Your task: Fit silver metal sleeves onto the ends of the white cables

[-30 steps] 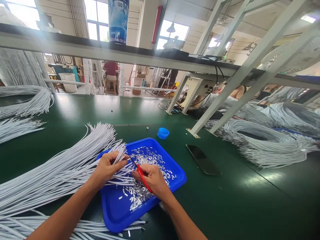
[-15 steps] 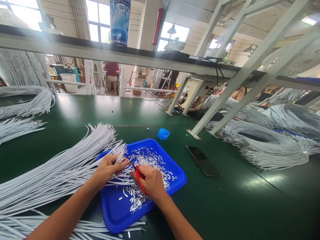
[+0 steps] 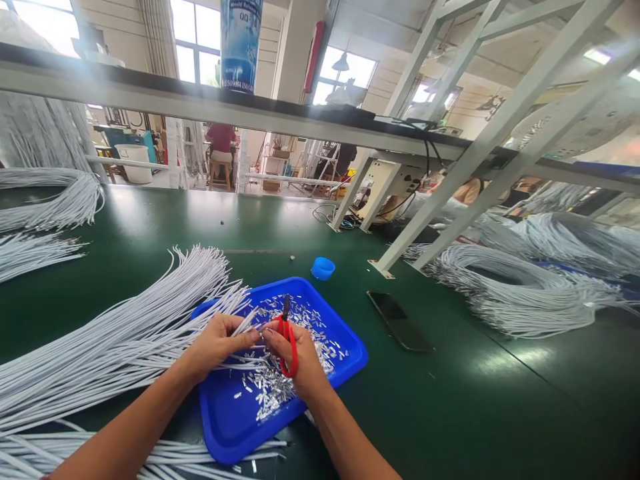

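White cable end [image 3: 249, 324] pinched in left hand [image 3: 216, 341], over blue tray [image 3: 235, 427], left side. Right hand [image 3: 300, 363] wrapped round red-handled pliers [image 3: 290, 347], nose pointing far. Suggest short stick-out, working above the metal terminals [image 3: 273, 390] so drops land inside.

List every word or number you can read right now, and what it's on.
"Mould Relea": blue can on the upper shelf, cut off by the picture's top edge.
"QQ-": same can, the rest blurred.
Small line along the can's lower edge: too small to read.
No text visible on the blue tray, red-handled cutters, white cords or phone.
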Tool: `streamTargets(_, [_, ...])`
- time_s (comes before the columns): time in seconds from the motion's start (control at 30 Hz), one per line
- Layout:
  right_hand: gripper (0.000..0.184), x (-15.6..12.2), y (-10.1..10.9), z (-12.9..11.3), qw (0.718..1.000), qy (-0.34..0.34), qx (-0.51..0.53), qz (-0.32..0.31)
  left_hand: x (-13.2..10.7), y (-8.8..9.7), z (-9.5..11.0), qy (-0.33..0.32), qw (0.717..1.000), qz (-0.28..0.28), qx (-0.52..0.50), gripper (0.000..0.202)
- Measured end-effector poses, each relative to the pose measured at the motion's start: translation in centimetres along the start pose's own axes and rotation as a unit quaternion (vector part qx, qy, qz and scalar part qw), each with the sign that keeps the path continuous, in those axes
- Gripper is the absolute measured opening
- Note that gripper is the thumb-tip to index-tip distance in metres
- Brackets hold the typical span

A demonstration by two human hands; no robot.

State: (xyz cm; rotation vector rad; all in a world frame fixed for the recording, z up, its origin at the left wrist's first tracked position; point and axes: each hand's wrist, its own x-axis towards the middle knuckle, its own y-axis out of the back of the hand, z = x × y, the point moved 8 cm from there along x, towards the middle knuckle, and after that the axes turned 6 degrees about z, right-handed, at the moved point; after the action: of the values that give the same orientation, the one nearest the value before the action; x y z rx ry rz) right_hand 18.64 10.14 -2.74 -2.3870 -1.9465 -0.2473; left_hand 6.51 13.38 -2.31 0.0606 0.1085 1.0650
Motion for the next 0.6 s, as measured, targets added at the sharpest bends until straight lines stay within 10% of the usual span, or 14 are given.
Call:
streamTargets(0.13, [0.027,-0.5,0.6,-1.7,0.988,0.098,-0.085,0.078,0.0,0.7,-1.4,0.025,0.996,0.066,0.053,0.035])
streamTargets(0.33, [0.03,0.9,3.4,0.2,0.987,-0.035,0.105,0.113,0.1,0.7,-0.6,0.045,0.998,0.019,-0.028,0.028])
streamTargets(0.47, [0.032,0.9,2.9,0.4,0.995,-0.046,0.046,0.071,0.0,0.5,-0.8,0.11,0.985,-0.053,-0.12,0.035])
streamTargets(0.6, [0.025,0.4,1.3,-1.1,0.991,0.045,-0.126,-0.008,0.2,1.3,-1.1,0.128,0.981,-0.007,-0.145,0.037])
